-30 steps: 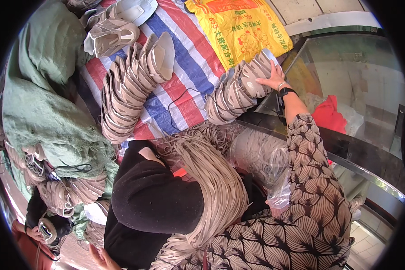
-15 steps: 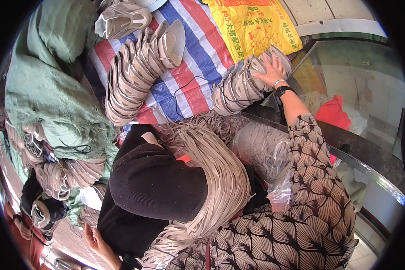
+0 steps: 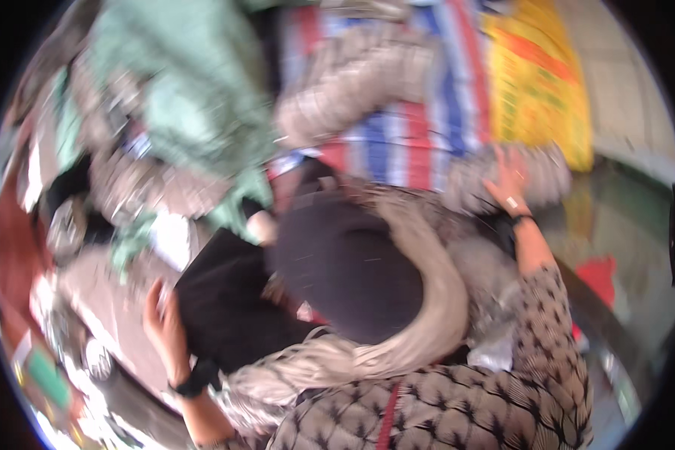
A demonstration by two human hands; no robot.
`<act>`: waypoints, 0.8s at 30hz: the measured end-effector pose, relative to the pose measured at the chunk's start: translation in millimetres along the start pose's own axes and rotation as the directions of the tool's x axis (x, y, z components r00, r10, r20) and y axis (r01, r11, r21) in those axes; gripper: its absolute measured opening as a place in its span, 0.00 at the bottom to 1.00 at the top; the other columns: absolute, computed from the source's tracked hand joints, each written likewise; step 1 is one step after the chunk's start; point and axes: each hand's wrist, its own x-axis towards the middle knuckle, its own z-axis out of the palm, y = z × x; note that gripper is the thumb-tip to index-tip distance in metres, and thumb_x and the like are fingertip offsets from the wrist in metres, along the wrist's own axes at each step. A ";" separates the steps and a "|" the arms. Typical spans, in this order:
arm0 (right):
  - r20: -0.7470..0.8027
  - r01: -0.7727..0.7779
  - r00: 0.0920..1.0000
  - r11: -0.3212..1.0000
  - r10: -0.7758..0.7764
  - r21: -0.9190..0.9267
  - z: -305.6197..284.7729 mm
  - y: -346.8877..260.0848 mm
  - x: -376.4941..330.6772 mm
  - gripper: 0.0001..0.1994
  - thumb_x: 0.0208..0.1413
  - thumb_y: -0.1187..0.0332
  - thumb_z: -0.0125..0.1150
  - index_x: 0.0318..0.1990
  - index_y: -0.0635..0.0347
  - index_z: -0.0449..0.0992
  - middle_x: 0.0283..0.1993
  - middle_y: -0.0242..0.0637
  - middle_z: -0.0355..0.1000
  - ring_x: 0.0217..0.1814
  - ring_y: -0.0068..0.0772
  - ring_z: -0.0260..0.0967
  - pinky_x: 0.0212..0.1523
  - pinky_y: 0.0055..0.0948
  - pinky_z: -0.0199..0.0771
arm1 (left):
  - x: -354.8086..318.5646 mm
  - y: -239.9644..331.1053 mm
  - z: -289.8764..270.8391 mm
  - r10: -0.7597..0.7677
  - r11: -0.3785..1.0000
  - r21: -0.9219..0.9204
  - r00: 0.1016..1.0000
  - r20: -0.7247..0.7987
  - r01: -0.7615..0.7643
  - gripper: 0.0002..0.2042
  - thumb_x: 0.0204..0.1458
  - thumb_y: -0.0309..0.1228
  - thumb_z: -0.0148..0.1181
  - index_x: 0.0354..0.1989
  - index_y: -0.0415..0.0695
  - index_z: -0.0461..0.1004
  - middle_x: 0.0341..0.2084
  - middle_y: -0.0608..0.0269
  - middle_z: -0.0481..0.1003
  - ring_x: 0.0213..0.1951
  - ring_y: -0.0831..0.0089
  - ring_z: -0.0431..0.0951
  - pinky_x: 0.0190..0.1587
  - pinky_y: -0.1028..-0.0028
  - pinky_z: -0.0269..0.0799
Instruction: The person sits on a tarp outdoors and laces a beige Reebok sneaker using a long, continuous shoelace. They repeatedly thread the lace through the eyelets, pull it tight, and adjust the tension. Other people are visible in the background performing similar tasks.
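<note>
The picture is motion-blurred. My right hand lies with fingers spread on the end of a grey ribbed stack that rests on a red, white and blue striped tarp. My left hand, with a black wristband, presses against the edge of a black cloth bundle at lower left; whether its fingers grip is too blurred to tell. A dark rounded bundle wrapped in a pale grey fringe sits between my arms.
A second grey ribbed stack lies further back on the tarp. A yellow sack is at the upper right and green cloth at the upper left. A glass counter with something red under it runs along the right.
The view has swung, shifting everything right and down. My left hand has risen from the lower edge to the black cloth. My right hand stays on the grey stack.
</note>
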 end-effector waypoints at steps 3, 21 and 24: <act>0.115 0.056 0.992 0.998 -0.051 -0.042 3.2 -47.5 -15.1 0.50 0.41 0.49 0.71 0.73 0.38 0.49 0.75 0.45 0.45 0.75 0.56 0.42 0.67 0.62 0.48 | 4.5 4.7 1.0 0.094 0.994 0.067 0.995 -0.038 -0.092 0.15 0.58 0.30 0.60 0.52 0.40 0.75 0.45 0.55 0.77 0.49 0.70 0.76 0.51 0.72 0.70; -0.063 0.605 0.744 0.631 -0.665 0.485 -72.9 -219.7 -94.0 0.40 0.48 0.61 0.68 0.69 0.52 0.56 0.71 0.42 0.55 0.72 0.46 0.51 0.69 0.47 0.51 | -211.3 -7.6 -6.0 0.131 0.990 0.027 0.974 0.183 -0.138 0.34 0.51 0.38 0.62 0.68 0.58 0.60 0.71 0.40 0.41 0.70 0.39 0.47 0.67 0.46 0.50; -0.014 0.606 0.680 0.552 -0.733 0.573 -104.4 -250.4 -111.8 0.39 0.48 0.61 0.67 0.68 0.53 0.57 0.70 0.43 0.56 0.71 0.45 0.52 0.68 0.46 0.52 | -209.7 -13.0 8.1 0.215 0.976 -0.069 0.968 0.129 -0.208 0.33 0.52 0.39 0.61 0.69 0.59 0.59 0.71 0.44 0.43 0.70 0.40 0.47 0.66 0.43 0.50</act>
